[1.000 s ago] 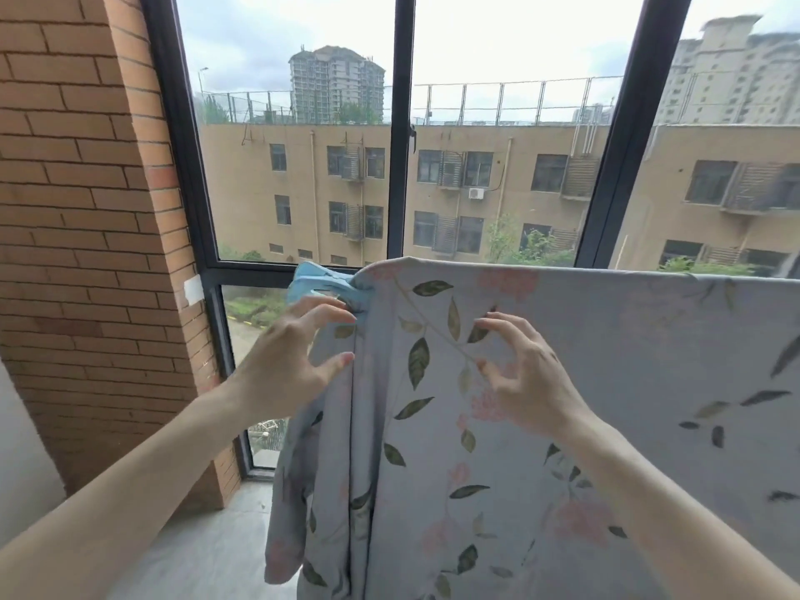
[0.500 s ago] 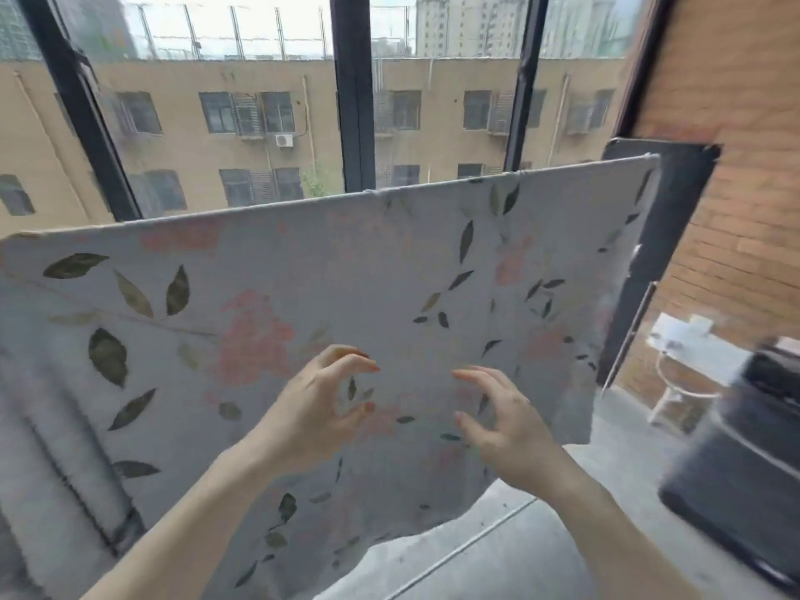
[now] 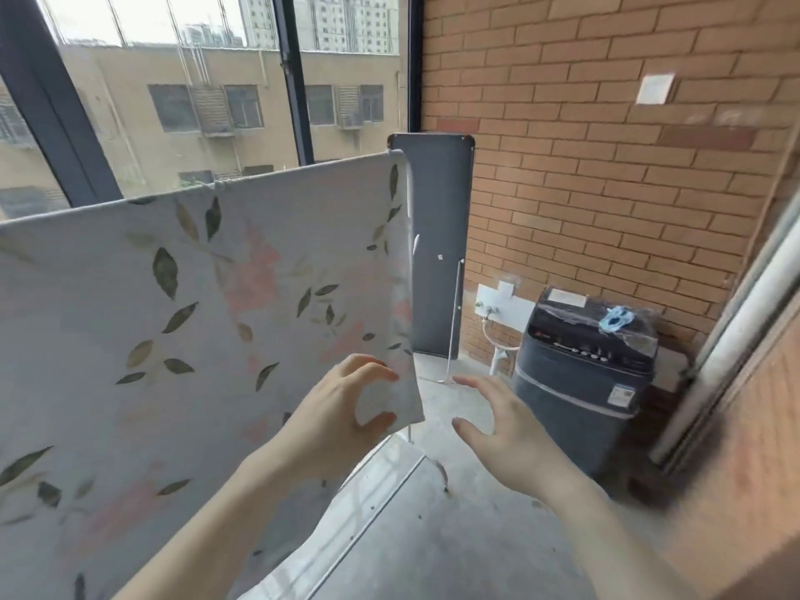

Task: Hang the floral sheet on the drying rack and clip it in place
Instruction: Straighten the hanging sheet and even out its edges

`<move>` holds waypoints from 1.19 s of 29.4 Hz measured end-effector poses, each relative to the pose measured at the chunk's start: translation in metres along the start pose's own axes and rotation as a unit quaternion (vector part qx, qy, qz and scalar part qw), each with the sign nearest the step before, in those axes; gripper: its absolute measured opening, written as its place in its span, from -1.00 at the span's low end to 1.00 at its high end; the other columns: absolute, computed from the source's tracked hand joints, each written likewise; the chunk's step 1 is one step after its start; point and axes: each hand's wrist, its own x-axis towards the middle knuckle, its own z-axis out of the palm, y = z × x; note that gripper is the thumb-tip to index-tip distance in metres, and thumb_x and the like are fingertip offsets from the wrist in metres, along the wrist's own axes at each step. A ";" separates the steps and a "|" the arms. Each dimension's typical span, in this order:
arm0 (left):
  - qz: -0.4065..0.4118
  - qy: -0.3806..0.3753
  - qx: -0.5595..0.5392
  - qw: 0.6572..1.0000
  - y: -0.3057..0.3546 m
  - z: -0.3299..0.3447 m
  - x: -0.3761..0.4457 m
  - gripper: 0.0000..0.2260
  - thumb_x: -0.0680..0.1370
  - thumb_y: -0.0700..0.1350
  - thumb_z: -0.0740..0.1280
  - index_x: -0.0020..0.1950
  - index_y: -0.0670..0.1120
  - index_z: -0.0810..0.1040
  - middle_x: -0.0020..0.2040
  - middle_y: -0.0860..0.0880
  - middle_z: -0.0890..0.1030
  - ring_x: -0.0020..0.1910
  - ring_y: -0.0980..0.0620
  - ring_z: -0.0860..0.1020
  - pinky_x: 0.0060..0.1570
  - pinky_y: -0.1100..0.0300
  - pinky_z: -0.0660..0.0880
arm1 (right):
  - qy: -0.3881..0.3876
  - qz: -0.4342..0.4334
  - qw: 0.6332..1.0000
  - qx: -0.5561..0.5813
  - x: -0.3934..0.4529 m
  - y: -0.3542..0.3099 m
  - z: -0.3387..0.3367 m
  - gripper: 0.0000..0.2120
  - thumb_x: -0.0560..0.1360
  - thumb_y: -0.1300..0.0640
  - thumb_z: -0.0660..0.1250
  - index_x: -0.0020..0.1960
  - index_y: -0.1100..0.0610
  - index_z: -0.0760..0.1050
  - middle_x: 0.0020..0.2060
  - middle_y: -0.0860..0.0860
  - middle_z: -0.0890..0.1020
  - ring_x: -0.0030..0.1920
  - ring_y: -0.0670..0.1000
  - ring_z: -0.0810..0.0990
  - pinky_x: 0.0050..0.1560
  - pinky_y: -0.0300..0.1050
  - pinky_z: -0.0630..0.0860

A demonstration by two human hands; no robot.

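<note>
Both grips released: left hand [image 3: 333,426] before floral sheet [image 3: 195,318], right hand [image 3: 502,439] free; clips [image 3: 617,319], seemingly, atop washing machine [image 3: 580,374].

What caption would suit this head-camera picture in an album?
Both hands, left and right, open beside the hung floral sheet, blue clips waiting on the washing machine.

A: Where can we pass a hand?

B: Through the open gap right of the floral sheet [image 3: 195,318], where our right hand [image 3: 506,439] hovers above the concrete floor [image 3: 454,534].

A: What obstructs us?

B: The sheet hangs as a wall across the left; our left hand [image 3: 333,422] sits at its lower corner. The washing machine [image 3: 584,374] blocks the right, the grey panel [image 3: 437,253] and brick wall [image 3: 606,166] behind.
</note>
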 end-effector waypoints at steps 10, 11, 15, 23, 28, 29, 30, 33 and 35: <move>0.038 -0.043 -0.043 0.997 0.022 0.098 0.180 -0.63 0.55 0.05 0.42 0.34 0.20 0.49 0.36 0.28 0.39 0.34 0.19 0.43 0.37 0.18 0.36 | 0.035 0.070 0.997 -0.010 0.088 0.125 -0.085 -0.54 0.61 -0.03 0.36 0.47 -0.22 0.35 0.42 -0.32 0.35 0.40 -0.19 0.37 0.40 -0.16 0.32; 0.042 -0.040 -0.046 0.997 0.021 0.106 0.196 -0.64 0.55 0.05 0.43 0.33 0.19 0.49 0.35 0.27 0.39 0.34 0.20 0.43 0.35 0.21 0.35 | 0.042 0.068 0.997 -0.019 0.102 0.134 -0.091 -0.54 0.60 -0.03 0.37 0.47 -0.21 0.36 0.43 -0.29 0.36 0.42 -0.19 0.36 0.42 -0.15 0.31; 0.041 -0.055 -0.057 0.996 0.007 0.133 0.262 -0.66 0.57 0.04 0.43 0.33 0.17 0.50 0.35 0.25 0.40 0.31 0.22 0.43 0.26 0.34 0.30 | 0.058 0.085 0.994 -0.033 0.160 0.171 -0.110 -0.54 0.59 0.00 0.39 0.46 -0.15 0.38 0.40 -0.23 0.40 0.41 -0.15 0.40 0.45 -0.07 0.36; 0.027 -0.083 -0.057 0.995 -0.026 0.174 0.418 -0.65 0.57 0.04 0.42 0.35 0.14 0.50 0.36 0.20 0.42 0.32 0.16 0.43 0.27 0.29 0.34 | 0.072 0.130 0.989 -0.023 0.280 0.249 -0.160 -0.58 0.61 0.00 0.37 0.42 -0.22 0.37 0.36 -0.29 0.39 0.36 -0.18 0.38 0.31 -0.14 0.36; 0.035 -0.132 -0.039 0.990 -0.029 0.213 0.486 -0.64 0.57 0.05 0.42 0.36 0.16 0.49 0.35 0.21 0.39 0.29 0.15 0.45 0.29 0.26 0.37 | 0.087 0.176 0.980 0.001 0.325 0.314 -0.189 -0.58 0.60 -0.01 0.39 0.41 -0.21 0.39 0.35 -0.25 0.42 0.37 -0.14 0.43 0.30 -0.11 0.40; 0.037 -0.132 -0.032 0.990 -0.027 0.224 0.503 -0.64 0.57 0.06 0.42 0.36 0.17 0.49 0.35 0.22 0.38 0.28 0.15 0.46 0.28 0.25 0.38 | 0.097 0.185 0.978 0.016 0.338 0.333 -0.199 -0.58 0.59 -0.01 0.40 0.40 -0.21 0.39 0.36 -0.23 0.43 0.37 -0.12 0.44 0.30 -0.10 0.42; 0.036 -0.137 -0.026 0.990 -0.029 0.232 0.514 -0.64 0.57 0.06 0.42 0.35 0.18 0.48 0.34 0.23 0.37 0.28 0.15 0.45 0.28 0.25 0.38 | 0.106 0.196 0.975 0.023 0.346 0.347 -0.205 -0.58 0.59 0.00 0.40 0.41 -0.20 0.39 0.36 -0.20 0.43 0.36 -0.10 0.46 0.29 -0.09 0.43; 0.033 -0.147 -0.005 0.989 -0.023 0.265 0.552 -0.64 0.57 0.09 0.41 0.35 0.20 0.48 0.35 0.26 0.36 0.30 0.18 0.42 0.25 0.30 0.34 | 0.126 0.223 0.965 0.050 0.374 0.404 -0.224 -0.55 0.59 0.01 0.41 0.43 -0.15 0.38 0.38 -0.15 0.44 0.30 -0.07 0.50 0.23 -0.14 0.44; 0.029 -0.151 0.003 0.988 -0.014 0.287 0.580 -0.65 0.58 0.10 0.41 0.36 0.21 0.48 0.36 0.28 0.34 0.30 0.19 0.42 0.20 0.33 0.31 | 0.132 0.248 0.958 0.063 0.400 0.443 -0.240 -0.51 0.59 -0.01 0.41 0.46 -0.12 0.35 0.38 -0.12 0.44 0.27 -0.06 0.50 0.19 -0.14 0.46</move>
